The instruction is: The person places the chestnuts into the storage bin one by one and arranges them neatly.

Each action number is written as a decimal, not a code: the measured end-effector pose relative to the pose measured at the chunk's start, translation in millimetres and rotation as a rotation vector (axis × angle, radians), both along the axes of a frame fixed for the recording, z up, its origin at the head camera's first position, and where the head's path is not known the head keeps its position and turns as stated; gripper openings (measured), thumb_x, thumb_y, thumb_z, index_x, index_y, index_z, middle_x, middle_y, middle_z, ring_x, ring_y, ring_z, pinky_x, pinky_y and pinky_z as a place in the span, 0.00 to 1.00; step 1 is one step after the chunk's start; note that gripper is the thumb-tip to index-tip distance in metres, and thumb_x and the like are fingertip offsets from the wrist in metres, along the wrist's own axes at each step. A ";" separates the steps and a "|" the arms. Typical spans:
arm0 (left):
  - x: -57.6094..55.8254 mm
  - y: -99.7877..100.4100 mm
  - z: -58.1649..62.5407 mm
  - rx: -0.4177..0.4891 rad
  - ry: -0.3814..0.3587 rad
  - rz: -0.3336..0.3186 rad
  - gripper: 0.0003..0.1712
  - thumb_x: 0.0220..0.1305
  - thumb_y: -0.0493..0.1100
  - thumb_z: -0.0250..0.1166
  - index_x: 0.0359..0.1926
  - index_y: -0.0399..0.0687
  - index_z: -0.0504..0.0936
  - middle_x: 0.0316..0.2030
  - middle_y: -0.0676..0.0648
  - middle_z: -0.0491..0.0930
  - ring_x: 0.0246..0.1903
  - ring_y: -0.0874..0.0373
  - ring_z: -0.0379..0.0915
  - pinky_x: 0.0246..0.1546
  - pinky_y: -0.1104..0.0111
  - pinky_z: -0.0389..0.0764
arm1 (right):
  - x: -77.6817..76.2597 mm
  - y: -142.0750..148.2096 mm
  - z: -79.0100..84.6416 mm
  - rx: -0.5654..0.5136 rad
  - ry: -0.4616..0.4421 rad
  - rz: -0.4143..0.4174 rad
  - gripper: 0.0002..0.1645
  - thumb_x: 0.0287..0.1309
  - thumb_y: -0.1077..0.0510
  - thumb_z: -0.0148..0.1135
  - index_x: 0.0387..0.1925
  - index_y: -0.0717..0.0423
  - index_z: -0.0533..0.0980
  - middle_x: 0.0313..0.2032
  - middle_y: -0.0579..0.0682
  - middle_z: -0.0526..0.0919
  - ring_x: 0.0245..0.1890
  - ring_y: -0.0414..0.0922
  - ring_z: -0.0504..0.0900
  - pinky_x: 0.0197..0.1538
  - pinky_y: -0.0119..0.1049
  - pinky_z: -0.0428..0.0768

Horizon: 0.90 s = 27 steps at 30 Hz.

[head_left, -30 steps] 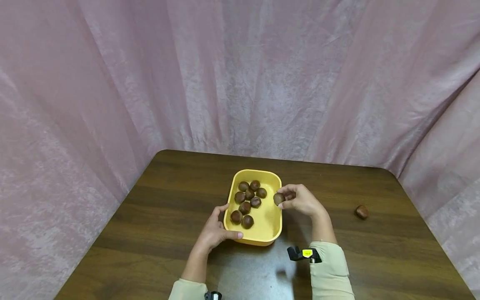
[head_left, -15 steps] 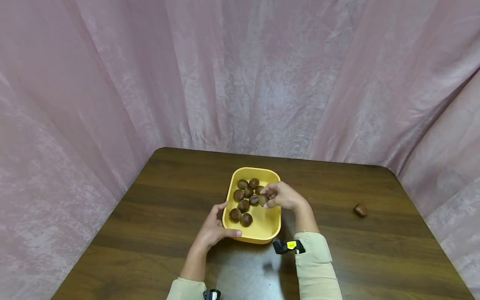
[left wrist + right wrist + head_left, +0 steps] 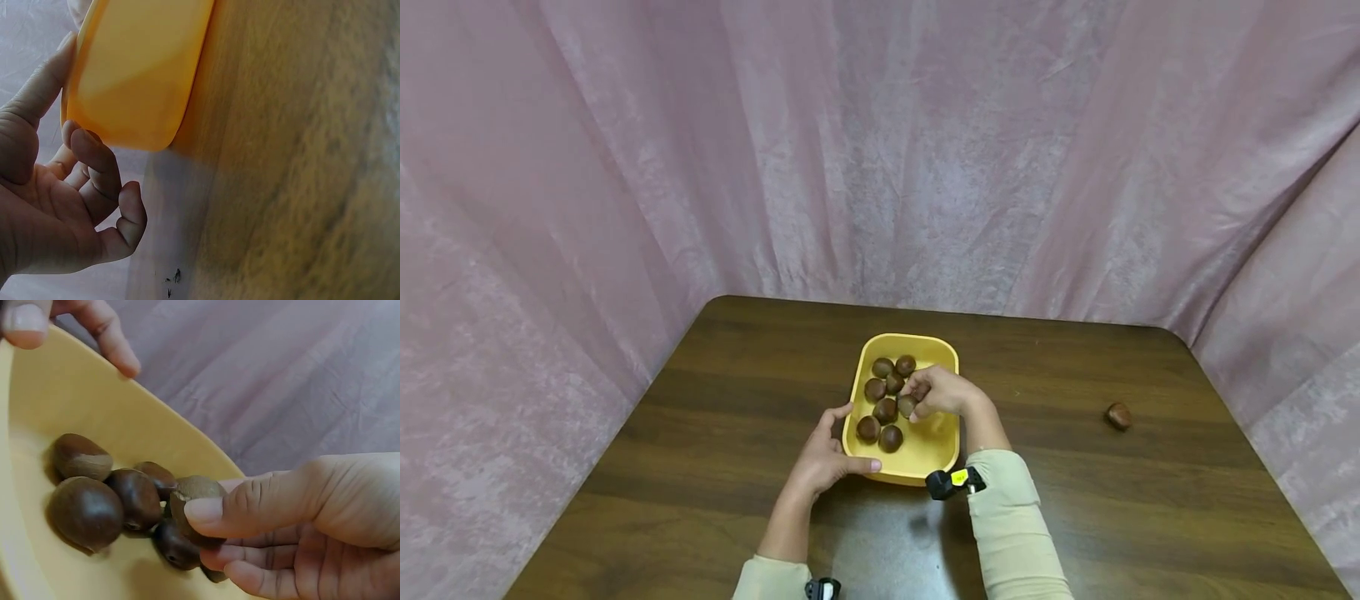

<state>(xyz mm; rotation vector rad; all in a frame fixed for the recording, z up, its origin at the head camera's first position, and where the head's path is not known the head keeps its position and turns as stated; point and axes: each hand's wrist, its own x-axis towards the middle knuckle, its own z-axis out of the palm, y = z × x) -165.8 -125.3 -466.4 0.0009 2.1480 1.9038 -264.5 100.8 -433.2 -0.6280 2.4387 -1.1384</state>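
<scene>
A yellow rectangular box (image 3: 921, 461) with rounded corners holds several brown chestnuts (image 3: 891, 438), mostly along its left side and far end. At its near left corner my left hand (image 3: 822, 460) grips the box, thumb at the near rim and a finger at the left rim. In the left wrist view the other fingers curl below the box's orange-looking outer wall (image 3: 134, 94). My right hand (image 3: 946, 392) reaches in over the right rim. Between thumb and fingers it pinches a chestnut (image 3: 200, 487) with its pale base up, just over the others. It partly hides the chestnuts beneath.
One loose chestnut (image 3: 1118, 416) lies on the dark wooden table (image 3: 745, 367), well to the right of the box. Pink curtains (image 3: 925, 167) hang behind the table and along its sides.
My right hand has carried the chestnut leftward from the box's right rim to over the chestnuts inside. My left hand keeps its grip on the corner.
</scene>
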 end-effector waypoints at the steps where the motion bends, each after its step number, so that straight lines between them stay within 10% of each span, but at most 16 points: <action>1: -0.1 -0.1 0.0 0.003 -0.003 0.000 0.57 0.37 0.32 0.78 0.68 0.44 0.54 0.29 0.35 0.80 0.26 0.50 0.79 0.33 0.57 0.76 | -0.9 -2.0 -1.6 0.018 0.001 -0.003 0.20 0.35 0.68 0.74 0.36 0.61 0.79 0.28 0.48 0.79 0.29 0.41 0.75 0.35 0.34 0.73; 19: -3.3 -2.3 1.4 -0.070 0.014 0.027 0.58 0.37 0.35 0.79 0.68 0.45 0.55 0.25 0.39 0.79 0.23 0.54 0.77 0.27 0.61 0.73 | -13.1 -22.3 -9.3 0.114 -0.168 -0.151 0.20 0.38 0.71 0.73 0.38 0.64 0.77 0.26 0.52 0.79 0.26 0.44 0.77 0.32 0.39 0.79; 27: -0.5 -2.1 1.0 -0.049 0.006 0.016 0.58 0.37 0.35 0.79 0.68 0.45 0.55 0.24 0.38 0.79 0.22 0.54 0.77 0.28 0.59 0.73 | 1.3 -11.7 -5.0 0.038 -0.014 -0.112 0.17 0.40 0.68 0.72 0.37 0.65 0.78 0.28 0.52 0.79 0.30 0.44 0.76 0.36 0.38 0.76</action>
